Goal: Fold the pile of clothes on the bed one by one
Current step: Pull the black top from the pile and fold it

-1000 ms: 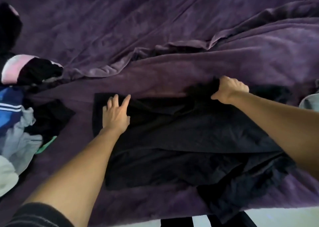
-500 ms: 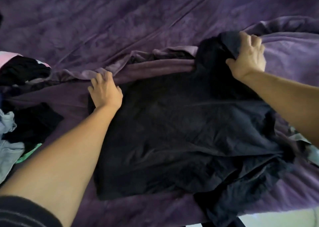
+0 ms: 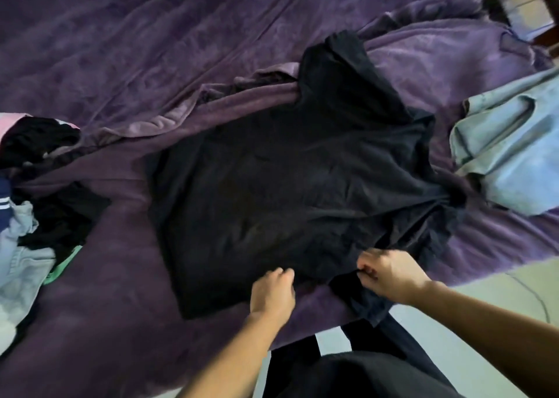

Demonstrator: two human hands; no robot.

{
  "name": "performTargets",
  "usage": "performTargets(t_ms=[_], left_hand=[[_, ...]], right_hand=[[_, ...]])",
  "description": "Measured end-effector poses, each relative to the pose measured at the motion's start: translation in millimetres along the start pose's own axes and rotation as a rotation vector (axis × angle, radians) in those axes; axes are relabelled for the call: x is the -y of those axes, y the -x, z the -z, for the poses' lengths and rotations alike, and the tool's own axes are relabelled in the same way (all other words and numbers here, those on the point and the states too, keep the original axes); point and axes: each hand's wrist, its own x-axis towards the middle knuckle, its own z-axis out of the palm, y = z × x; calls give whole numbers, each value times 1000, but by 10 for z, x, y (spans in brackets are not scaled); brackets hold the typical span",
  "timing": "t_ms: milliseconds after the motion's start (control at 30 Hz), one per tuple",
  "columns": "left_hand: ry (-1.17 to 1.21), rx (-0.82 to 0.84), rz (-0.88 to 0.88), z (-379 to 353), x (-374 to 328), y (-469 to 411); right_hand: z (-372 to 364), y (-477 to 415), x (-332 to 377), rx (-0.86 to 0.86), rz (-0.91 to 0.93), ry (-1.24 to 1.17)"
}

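A black shirt (image 3: 287, 185) lies spread across the middle of the bed (image 3: 151, 49), on a rumpled purple blanket. One end of it is bunched and reaches up toward 1 o'clock, and another bunched part trails off toward 3 o'clock. Part of its near side hangs over the bed's edge at about 5 o'clock.

At 6 o'clock the left hand (image 3: 272, 294) sits at the shirt's near hem. Its fingers (image 3: 286, 273) are curled in and narrow, gripping the edge of the cloth. Just beside it, toward 5 o'clock, the right hand (image 3: 387, 273) has its fingers (image 3: 364, 272) drawn close together, pinching a fold of the same hem. The two hands are near each other but apart.

At 9 o'clock a pile of clothes (image 3: 30, 216) sits in a heap of black, grey, blue, pink and green pieces, clear of the shirt. At 3 o'clock a light blue garment (image 3: 508, 143) lies crumpled, just beside the shirt's trailing part. Pale floor (image 3: 514, 288) shows at 4 o'clock.
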Motion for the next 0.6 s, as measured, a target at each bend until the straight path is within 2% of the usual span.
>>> performTargets(t_ms=[100,167,267,367,467,600], left_hand=[[-104,41,45,-279,-28,185],[-156,-18,104,-383,1,190],[-212,-168,187,-460,71,95],[-234,-272,251,-493,96,-62],[-228,-256,289,-541,36,-192],[-165,-211,236,-778,-72,26]], right_hand=[[-343,277,-98,345,-26,261],[-462,350,-229,412,-91,404],[-494,397,-482,266,-112,444],[-514,512,-700,73,-42,219],[-438,736,-835,-140,-25,-76],[-417,1154,-1016,-212,-134,-123]])
